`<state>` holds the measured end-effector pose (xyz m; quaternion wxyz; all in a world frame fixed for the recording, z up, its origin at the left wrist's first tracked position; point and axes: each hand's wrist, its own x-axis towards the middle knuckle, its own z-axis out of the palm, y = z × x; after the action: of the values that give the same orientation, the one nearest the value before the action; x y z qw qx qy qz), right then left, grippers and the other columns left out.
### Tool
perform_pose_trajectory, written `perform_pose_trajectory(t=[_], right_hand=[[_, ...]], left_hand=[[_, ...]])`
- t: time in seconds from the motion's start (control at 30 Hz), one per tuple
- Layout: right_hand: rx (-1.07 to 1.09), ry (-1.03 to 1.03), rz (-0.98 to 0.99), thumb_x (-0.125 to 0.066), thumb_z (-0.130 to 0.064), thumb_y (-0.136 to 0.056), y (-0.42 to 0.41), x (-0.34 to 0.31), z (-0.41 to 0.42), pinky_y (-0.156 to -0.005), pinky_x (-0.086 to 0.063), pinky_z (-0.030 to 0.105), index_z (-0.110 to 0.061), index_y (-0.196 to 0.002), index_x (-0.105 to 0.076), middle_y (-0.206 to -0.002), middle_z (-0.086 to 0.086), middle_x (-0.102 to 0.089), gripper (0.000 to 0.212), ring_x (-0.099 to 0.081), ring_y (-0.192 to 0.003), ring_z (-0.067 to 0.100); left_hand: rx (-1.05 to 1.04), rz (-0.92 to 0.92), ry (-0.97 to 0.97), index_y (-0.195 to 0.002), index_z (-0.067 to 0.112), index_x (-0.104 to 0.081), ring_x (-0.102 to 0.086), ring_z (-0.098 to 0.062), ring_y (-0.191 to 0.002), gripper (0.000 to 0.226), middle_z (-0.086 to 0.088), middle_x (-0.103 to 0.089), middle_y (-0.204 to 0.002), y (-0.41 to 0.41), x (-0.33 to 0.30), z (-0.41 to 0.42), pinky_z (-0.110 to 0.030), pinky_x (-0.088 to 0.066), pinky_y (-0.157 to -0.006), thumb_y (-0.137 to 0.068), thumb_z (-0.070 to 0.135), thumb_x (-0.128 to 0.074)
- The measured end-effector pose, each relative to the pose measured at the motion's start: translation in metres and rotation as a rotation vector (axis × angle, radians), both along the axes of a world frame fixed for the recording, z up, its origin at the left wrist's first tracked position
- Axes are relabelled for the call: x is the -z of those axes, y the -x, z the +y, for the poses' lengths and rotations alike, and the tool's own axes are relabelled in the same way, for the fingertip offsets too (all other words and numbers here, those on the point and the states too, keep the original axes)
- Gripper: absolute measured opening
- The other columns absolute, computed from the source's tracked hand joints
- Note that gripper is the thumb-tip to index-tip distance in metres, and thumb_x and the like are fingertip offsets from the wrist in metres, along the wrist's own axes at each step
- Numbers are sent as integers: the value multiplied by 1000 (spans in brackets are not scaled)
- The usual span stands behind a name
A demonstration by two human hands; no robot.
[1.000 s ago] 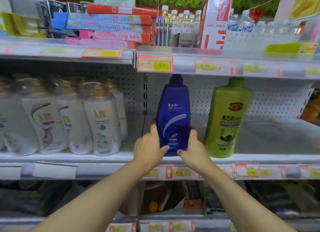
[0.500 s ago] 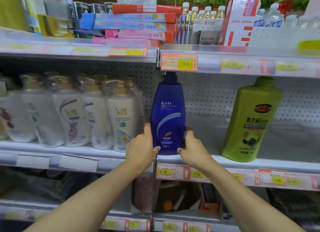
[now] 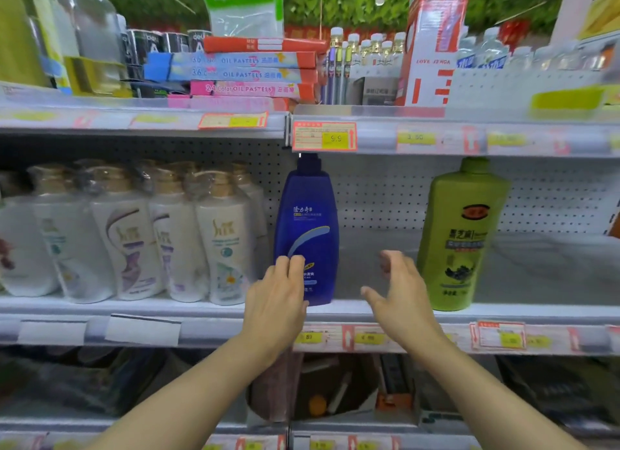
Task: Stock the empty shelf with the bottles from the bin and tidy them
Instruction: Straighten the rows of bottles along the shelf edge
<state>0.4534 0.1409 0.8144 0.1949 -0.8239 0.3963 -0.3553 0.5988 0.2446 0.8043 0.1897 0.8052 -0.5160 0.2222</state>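
Touching the upright blue bottle (image 3: pixel 307 228) with straight fingers — left hand (image 3: pixel 276 297), right hand (image 3: pixel 401 293) spread, grasping nothing

Illumination is bright, even and diffuse, arriving from above and in front. The glossy dark blue plastic bottle (image 3: pixel 307 228) carries soft highlights, with no harsh glare. The bay beneath the white metal shelf (image 3: pixel 385 310) is dim and shadowed. Overall sharpness is low: the row of white shrink-wrapped bottles (image 3: pixel 134 234) is smeared, and the right hand (image 3: pixel 399 292) shows motion blur. Wide-angle distortion bends the shelf edges toward the frame borders.
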Motion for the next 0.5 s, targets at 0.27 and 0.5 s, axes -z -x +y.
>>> perform_pose_trajectory(t=[0.27, 0.5], right_hand=[[376, -23, -298, -79, -19, -75, 79, -8, -62, -106, -31, 45, -6, -142, -19, -144, 17, -24, 90, -26, -134, 34], [25, -424, -286, -67, -28, -87, 98, -7, -94, -103, -41, 41, -18, -141, -23, -127, -3, -53, 70, -51, -122, 22]], left_hand=[[149, 13, -25, -142, 20, -19, -48, -17, -108, 70, 2, -36, -128, 60, -8, -48, -28, -38, -67, -89, 42, -58], [151, 63, -56, -142, 19, -20, -49, -22, -112, 71, -3, -38, -131, 84, -15, -81, -31, -43, -76, -88, 40, -61]])
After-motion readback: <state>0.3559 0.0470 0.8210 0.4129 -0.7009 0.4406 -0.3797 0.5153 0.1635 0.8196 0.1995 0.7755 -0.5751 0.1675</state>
